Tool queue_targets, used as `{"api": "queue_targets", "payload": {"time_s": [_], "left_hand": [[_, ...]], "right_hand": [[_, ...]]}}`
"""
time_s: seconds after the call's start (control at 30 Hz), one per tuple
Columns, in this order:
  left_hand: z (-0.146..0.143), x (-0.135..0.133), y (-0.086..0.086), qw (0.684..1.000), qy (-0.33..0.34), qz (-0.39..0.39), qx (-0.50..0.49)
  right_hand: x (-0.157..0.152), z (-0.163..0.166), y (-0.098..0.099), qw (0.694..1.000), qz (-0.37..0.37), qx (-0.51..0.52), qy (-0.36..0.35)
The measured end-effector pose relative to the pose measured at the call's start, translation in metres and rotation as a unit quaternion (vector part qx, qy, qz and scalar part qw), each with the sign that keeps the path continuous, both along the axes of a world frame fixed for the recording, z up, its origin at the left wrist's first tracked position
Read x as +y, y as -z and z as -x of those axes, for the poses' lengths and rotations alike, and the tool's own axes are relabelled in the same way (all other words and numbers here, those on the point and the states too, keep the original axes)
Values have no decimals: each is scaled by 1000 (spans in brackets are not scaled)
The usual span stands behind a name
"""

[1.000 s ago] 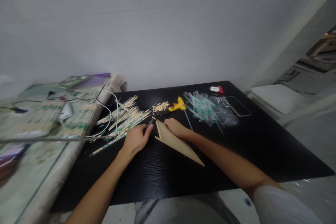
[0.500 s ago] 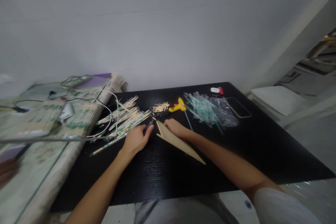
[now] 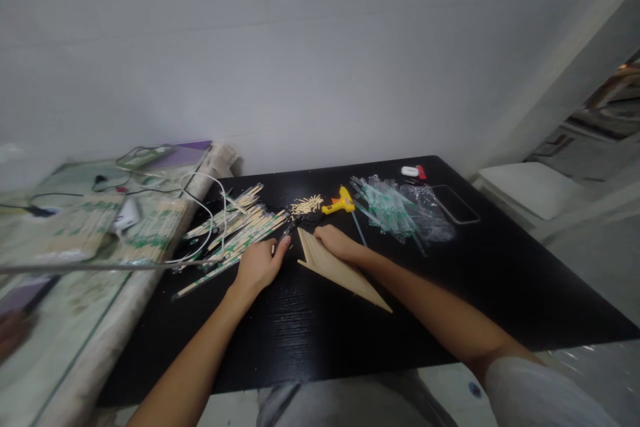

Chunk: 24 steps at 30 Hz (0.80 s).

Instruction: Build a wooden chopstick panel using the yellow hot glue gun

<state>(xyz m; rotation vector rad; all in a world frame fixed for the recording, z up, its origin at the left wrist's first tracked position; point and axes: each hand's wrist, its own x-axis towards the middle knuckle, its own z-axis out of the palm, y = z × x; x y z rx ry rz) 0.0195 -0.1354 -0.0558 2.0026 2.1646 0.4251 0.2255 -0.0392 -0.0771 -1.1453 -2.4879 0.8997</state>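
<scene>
My left hand (image 3: 260, 261) is closed around a dark hand tool that looks like pliers or cutters (image 3: 290, 229), its jaws pointing away from me. My right hand (image 3: 337, 241) grips the upper edge of a pale wooden piece (image 3: 347, 277) that seems built from chopsticks laid side by side. The piece is tilted over the black table, and its split, pointed end faces the tool with a small gap between them. Beyond both hands lies a pile of short cut stick ends (image 3: 307, 204). Wrapped chopsticks (image 3: 250, 233) are heaped beside my left hand.
A yellow glue gun (image 3: 340, 201) lies behind my right hand, near empty plastic wrappers (image 3: 387, 207) and a phone (image 3: 454, 204). A white cable (image 3: 210, 213) loops over the chopsticks. More chopstick packs (image 3: 153, 230) sit on the left table, where another person's hand (image 3: 13, 333) shows.
The tool has shifted slightly up and its jaws now stand apart from the wooden piece. A thin stick end that stuck out toward the jaws no longer shows.
</scene>
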Motion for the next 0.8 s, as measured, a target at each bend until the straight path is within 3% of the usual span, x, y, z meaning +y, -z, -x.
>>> {"api": "queue_targets", "payload": {"time_s": [0.6,0.8], "left_hand": [[0,2,1,999,-50,-10,10],[3,3,6,994,-7,-108,-20]], "right_hand": [[0,-1,1,998,-41,-32,-28],[-1,0,0,996,-60,-51,-30]]}}
